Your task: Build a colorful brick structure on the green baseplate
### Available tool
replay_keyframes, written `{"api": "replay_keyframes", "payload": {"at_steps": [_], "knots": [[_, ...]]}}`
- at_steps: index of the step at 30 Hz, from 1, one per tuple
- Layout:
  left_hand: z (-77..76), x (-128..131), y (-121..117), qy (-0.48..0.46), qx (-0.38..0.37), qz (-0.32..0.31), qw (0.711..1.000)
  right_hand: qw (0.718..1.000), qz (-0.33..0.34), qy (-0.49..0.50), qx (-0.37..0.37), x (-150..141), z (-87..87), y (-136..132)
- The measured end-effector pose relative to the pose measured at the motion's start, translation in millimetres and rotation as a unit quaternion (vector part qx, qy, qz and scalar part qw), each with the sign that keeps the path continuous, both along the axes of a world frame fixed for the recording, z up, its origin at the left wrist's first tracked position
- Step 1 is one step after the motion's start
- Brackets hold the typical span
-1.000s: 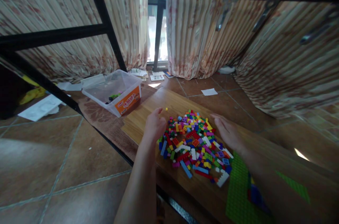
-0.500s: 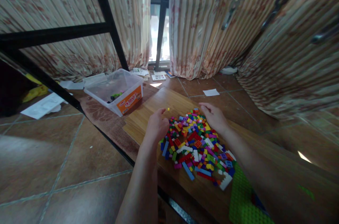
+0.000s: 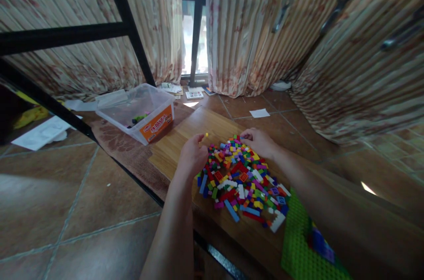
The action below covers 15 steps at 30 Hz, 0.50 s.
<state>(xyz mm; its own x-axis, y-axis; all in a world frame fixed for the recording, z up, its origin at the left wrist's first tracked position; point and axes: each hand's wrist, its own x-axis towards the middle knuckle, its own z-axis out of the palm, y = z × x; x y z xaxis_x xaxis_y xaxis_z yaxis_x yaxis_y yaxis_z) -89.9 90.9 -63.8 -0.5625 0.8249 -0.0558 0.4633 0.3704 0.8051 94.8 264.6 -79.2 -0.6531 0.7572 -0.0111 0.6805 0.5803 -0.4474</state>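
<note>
Loose toy building bricks (image 3: 236,176) of many colours lie in a wide pile on the wooden tabletop (image 3: 212,123). At the pile's left edge is my left hand (image 3: 192,155), its fingers curled inward; whether anything is inside them is hidden. A small yellow brick (image 3: 207,134) sits apart from the pile, just beyond that hand's fingertips. My right hand (image 3: 260,142) reaches over the far right edge of the pile, with thumb and fingers closed around what looks like a small light-blue brick (image 3: 243,138). Under my right forearm lies a green studded baseplate (image 3: 296,236), with blue and purple bricks (image 3: 321,244) on it.
A clear plastic bin (image 3: 135,112) with an orange label and a few pieces inside stands on brown cloth at the left. Black metal bars (image 3: 62,35) frame the space. Papers (image 3: 259,113) lie on the tiled floor beyond, before patterned curtains (image 3: 245,41).
My right hand's fingers have curled in at the far edge of the pile. The left hand stays nearly where it was. The whole view has shifted slightly.
</note>
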Motion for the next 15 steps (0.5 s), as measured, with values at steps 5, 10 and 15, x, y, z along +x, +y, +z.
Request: {"api": "replay_keyframes", "payload": {"at_steps": [5, 10, 15], "knots": [[0.8, 1, 0, -0.001, -0.003, 0.005, 1.000, 0.991, 0.054, 0.086, -0.090, 16, 6.4, -12], [3.4, 3, 0, -0.009, 0.003, 0.001, 1.000, 0.988, -0.074, 0.131, -0.031, 43, 12.7, -23], [6.1, 6, 1, -0.009, 0.007, 0.005, 1.000, 0.992, -0.124, -0.009, -0.035, 53, 14.7, -41]]}}
